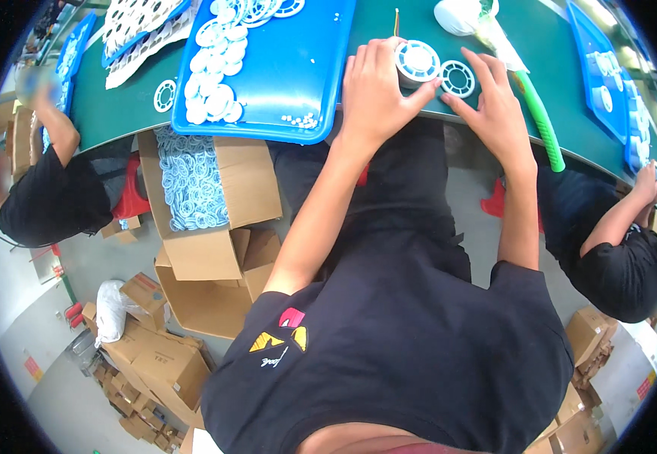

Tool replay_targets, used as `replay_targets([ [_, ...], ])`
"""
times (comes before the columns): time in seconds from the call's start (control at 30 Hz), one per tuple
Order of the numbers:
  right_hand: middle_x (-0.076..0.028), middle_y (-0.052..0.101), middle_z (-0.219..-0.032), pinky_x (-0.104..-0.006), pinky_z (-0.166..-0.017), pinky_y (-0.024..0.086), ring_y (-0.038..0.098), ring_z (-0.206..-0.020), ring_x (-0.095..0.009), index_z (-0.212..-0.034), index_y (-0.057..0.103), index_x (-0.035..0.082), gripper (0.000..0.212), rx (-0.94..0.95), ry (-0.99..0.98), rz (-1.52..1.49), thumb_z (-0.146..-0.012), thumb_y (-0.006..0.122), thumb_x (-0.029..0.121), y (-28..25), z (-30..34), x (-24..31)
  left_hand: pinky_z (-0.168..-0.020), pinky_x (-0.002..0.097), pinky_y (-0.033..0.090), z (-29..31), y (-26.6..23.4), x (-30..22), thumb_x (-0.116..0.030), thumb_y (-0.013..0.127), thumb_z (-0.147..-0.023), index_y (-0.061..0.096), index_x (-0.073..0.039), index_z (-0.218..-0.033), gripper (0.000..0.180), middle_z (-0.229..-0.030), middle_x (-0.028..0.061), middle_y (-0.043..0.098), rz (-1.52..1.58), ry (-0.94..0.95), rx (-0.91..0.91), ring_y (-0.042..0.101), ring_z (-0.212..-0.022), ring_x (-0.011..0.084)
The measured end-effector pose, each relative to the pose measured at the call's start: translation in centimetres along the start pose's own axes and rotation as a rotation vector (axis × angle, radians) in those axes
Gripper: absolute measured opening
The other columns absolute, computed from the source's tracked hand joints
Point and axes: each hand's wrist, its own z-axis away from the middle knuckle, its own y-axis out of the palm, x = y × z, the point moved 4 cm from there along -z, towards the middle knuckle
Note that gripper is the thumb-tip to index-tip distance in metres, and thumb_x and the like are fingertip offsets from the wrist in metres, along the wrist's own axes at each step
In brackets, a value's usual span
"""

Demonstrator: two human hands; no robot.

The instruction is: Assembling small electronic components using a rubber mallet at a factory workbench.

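Hands, two in play, both right of the big blue tray (283, 83)! Left hand (374, 94) is closed around one white round piece (417, 62), just right of that tray, thumb against its near side. Right hand (496, 106), farther right of the tray, is open, fingers spread about one flat white ring (445, 74) (whether the thumb touches it, I cannot tell). One more loose ring (158, 96) lies just left of the tray. On the tray sit one heap of white discs (211, 64), too overlapped to count, and one scatter of tiny bits (305, 121) in its near right corner. Well right of the tray, one green handle (542, 125). Below the tray's near edge, one open carton (249, 178) full of pale-blue rings (192, 181). Two other people: one (56, 193) left of the tray, one (623, 272) far right.
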Motion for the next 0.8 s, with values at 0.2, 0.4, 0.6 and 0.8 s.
replay_targets([
  [0.2,-0.015,0.066,-0.119,-0.0389,-0.085,0.056,0.07,-0.099,-0.031,-0.128,0.067,0.001,0.051,-0.075,0.119,-0.132,-0.087,0.083,0.026,-0.3,0.0,-0.1,-0.092,0.0433,0.048,0.0,-0.4,0.0,-0.035,0.09,-0.076,0.057,-0.004,-0.124,0.066,-0.114,0.0148,0.067,0.044,0.02,0.039,0.064,-0.107,0.0333],
  [0.4,-0.017,0.065,-0.111,-0.043,-0.087,0.055,0.066,-0.101,-0.034,-0.118,0.07,0.001,0.052,-0.392,-0.271,-0.012,-0.084,0.084,0.037,-0.1,-2.0,6.9,-0.089,0.0445,0.047,0.0,-0.2,0.3,-0.03,0.093,-0.07,0.058,-0.002,-0.12,0.067,-0.111,0.0147,0.065,0.049,0.002,-0.001,0.063,-0.103,0.0356],
  [0.6,-0.017,0.063,-0.111,-0.0426,-0.085,0.055,0.066,-0.1,-0.034,-0.115,0.069,-0.003,0.053,-0.377,-0.12,-0.006,-0.084,0.083,0.037,2.0,-1.8,6.4,-0.088,0.0446,0.048,0.0,0.3,0.3,-0.025,0.092,-0.07,0.058,-0.002,-0.117,0.062,-0.108,0.0149,0.066,0.038,-0.002,-0.033,0.064,-0.102,0.0356],
  [0.8,-0.018,0.062,-0.11,-0.044,-0.082,0.057,0.068,-0.098,-0.036,-0.116,0.067,-0.003,0.056,-0.351,-0.079,0.019,-0.083,0.084,0.039,2.3,-1.9,6.8,-0.087,0.0443,0.048,0.2,0.2,0.3,-0.02,0.09,-0.071,0.058,-0.002,-0.114,0.056,-0.108,0.015,0.067,0.035,-0.017,-0.039,0.064,-0.102,0.0354],
])
